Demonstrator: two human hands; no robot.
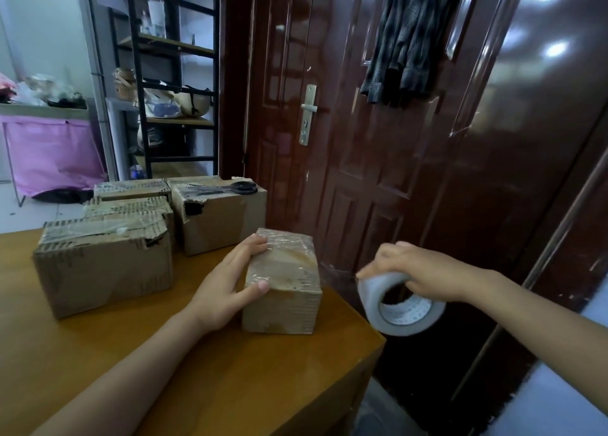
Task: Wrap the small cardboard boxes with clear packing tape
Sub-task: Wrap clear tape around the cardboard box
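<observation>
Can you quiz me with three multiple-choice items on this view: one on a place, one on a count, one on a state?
1. Where do the black-handled scissors lie?
A. On the top of the far brown cardboard box
B. On the floor
C. In the right hand

2. How many cardboard boxes stand on the orange-brown wooden table?
A. Two
B. Five
C. Eight

3. What is the right hand doing?
A. Resting flat on the table
B. Gripping the roll of clear packing tape
C. Turning the door handle

Answers:
1. A, the scissors rest on that box's taped top.
2. B, four stand at the back left, and one small tape-wrapped cardboard box is held by the left hand.
3. B, the fingers curl over the roll, off the table's edge.
</observation>
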